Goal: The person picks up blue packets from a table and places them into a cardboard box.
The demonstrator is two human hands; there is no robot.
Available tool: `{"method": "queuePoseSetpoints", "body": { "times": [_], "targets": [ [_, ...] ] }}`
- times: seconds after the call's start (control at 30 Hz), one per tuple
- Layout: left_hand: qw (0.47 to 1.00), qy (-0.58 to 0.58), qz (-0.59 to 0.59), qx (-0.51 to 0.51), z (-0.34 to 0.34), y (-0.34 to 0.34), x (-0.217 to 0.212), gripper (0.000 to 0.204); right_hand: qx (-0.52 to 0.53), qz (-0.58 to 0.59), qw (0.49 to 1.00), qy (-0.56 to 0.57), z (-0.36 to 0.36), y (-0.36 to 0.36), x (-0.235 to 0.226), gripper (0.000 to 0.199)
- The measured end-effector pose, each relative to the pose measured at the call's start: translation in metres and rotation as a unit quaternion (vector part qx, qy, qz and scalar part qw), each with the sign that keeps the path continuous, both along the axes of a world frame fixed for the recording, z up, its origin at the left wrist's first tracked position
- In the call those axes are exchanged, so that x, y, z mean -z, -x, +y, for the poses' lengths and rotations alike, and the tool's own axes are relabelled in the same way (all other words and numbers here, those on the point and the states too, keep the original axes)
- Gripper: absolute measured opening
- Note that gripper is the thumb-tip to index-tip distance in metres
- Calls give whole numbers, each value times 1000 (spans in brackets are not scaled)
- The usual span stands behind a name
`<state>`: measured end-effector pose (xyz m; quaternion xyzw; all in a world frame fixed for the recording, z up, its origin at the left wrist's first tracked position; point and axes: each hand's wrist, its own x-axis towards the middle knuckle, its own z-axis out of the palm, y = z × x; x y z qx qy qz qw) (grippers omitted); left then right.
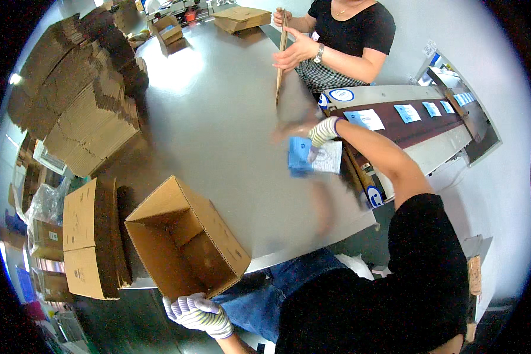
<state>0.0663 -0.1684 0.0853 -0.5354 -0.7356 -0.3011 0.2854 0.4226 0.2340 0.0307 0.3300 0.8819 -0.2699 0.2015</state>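
Note:
An open cardboard box stands tilted toward me at the table's near edge, its inside showing bare brown walls. My left hand, in a striped knit glove, grips the box at its near bottom corner. To the right, my right hand, gloved alike, is closed on blue-and-white packets just over the table beside the conveyor end. Its fingertips are partly hidden, and I cannot tell how many packets it holds.
A conveyor on the right carries several more packets. Flattened cartons are piled at the left, with folded cartons nearer. Across the metal table, a co-worker's hands hold a cardboard sheet. More cardboard lies at the far end.

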Motion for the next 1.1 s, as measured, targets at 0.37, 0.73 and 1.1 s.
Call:
{"method": "queuePoseSetpoints", "body": {
  "times": [0.37,0.73,1.1],
  "targets": [
    [999,-3,-14,32,0,-5,-8,28,-29,56,963,-262,-220,56,-24,83],
    [977,143,56,146,-14,-9,-28,35,-56,548,835,15,-203,130,-106,50],
    [959,219,163,77,-41,-87,-18,18,-232,218,897,-307,-275,238,-107,39]
  ]
}}
